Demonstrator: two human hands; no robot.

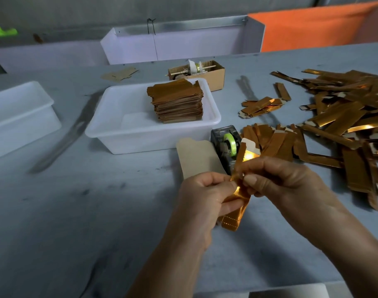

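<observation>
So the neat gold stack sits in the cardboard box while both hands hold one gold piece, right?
No: the head view shows the stack in the white tub, not the cardboard box behind it. The left hand and right hand do hold one gold piece.

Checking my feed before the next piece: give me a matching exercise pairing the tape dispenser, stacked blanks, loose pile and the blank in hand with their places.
1. tape dispenser
2. stacked blanks
3. loose pile
4. gold blank

a. pinched by left hand and right hand
b. inside the white tub
c. spread on the table at right
d. just behind the hands

Pairs: 1-d, 2-b, 3-c, 4-a.
</observation>
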